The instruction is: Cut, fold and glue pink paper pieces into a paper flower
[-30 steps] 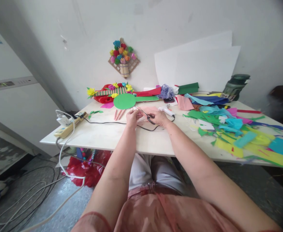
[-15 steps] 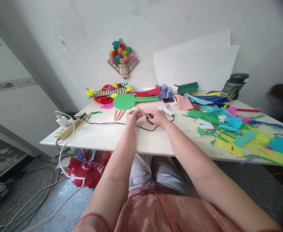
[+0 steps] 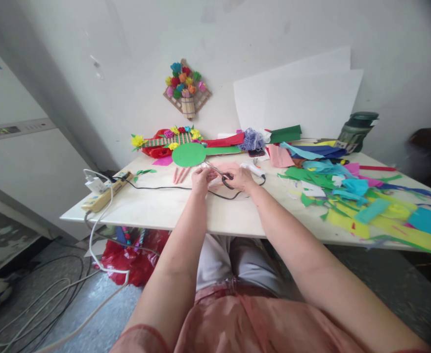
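Scissors [image 3: 218, 172]: frame centre, grasped by the right hand [image 3: 242, 179], blades toward the left hand [image 3: 201, 178].
Left fingers: curled; cannot tell what they grasp.
Black cord [image 3: 160, 187]: passes beneath the left wrist.
Glue gun [image 3: 252, 169]: just above the right hand.
Paper scraps [image 3: 355, 189]: heaped at right.

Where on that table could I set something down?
The widest bare patch is front left, bordered by the yellowish power strip, black cord, left forearm and table edge. A smaller one lies between the right forearm and the paper scraps. The right end and back are crowded.
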### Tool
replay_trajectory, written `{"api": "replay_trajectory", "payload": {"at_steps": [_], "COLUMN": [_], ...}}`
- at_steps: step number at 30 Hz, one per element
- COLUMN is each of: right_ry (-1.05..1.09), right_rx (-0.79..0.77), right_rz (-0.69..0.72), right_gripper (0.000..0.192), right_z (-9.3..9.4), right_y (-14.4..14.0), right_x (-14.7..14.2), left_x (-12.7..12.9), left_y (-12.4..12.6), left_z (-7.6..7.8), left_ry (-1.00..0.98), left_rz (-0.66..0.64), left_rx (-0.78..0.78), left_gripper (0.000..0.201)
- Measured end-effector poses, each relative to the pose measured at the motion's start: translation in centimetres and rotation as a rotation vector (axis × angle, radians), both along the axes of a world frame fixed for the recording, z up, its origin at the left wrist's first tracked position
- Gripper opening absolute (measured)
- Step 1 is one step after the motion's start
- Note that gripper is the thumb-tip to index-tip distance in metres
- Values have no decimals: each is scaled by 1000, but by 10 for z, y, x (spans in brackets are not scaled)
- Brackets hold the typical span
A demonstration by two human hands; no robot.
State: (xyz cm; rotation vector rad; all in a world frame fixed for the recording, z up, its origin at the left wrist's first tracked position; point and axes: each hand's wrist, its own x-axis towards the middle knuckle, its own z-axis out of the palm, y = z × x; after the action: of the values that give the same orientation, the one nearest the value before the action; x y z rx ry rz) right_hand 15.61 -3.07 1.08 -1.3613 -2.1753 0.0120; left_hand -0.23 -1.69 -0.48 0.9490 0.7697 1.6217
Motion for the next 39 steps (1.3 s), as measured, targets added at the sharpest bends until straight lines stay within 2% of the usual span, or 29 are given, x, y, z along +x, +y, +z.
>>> {"api": "replay_trajectory", "payload": {"at_steps": [6,17,26,32,39], "right_ry": [12,16,-13,-23,-41], "right_rx": [4,-29,-34,-44,-21], "right_rz": [5,21,-25,-27,-22], "right_gripper": [27,30,34,33,32], "right_z": [-1,-1,-1,-3,-2], "right_y": [1,0,0,2,2], "right_x": [-1,1,1,1,0], "left_x": [0,0,-1,-1,0], "left_y": [-1,-1,0,5,3], "left_z": [1,1,-2,-7,-5], "left_ry": [6,12,50,76,88], "left_rz": [8,39,23,18,18], "left_rx": [-6,-30,3,40,38], "left_gripper": [27,28,23,24,26]}}
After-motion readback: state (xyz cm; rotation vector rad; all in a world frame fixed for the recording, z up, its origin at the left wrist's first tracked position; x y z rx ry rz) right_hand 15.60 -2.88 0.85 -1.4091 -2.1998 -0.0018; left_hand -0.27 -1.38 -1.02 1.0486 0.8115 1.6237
